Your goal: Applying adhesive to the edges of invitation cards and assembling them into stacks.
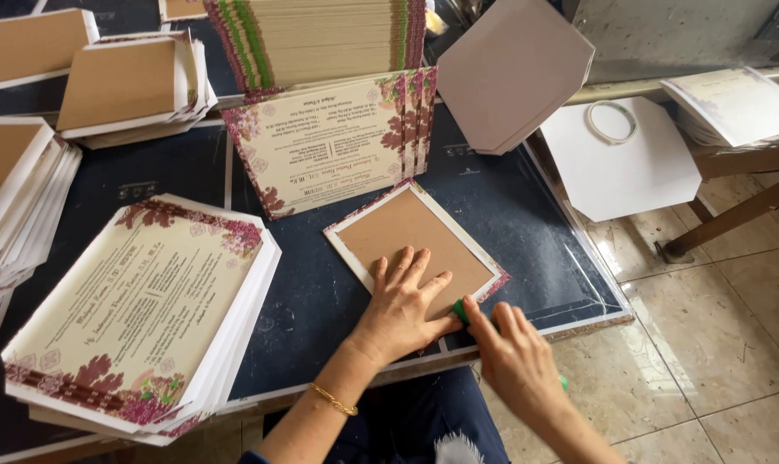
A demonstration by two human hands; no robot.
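Right grip (511, 342) closed on green tool (461, 311) at card's (411, 238) near edge; left hand (402, 302) flat, open.

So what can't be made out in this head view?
- Green tool: mostly hidden inside the right hand; its kind cannot be told.
- Brown board: near part covered by the left hand.
- Stack of printed cards: text too small to read.
- Upright card stack: cut off by the top edge.

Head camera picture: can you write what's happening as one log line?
left hand: flat on brown board | right hand: holds green tool at board edge | printed card stack: left
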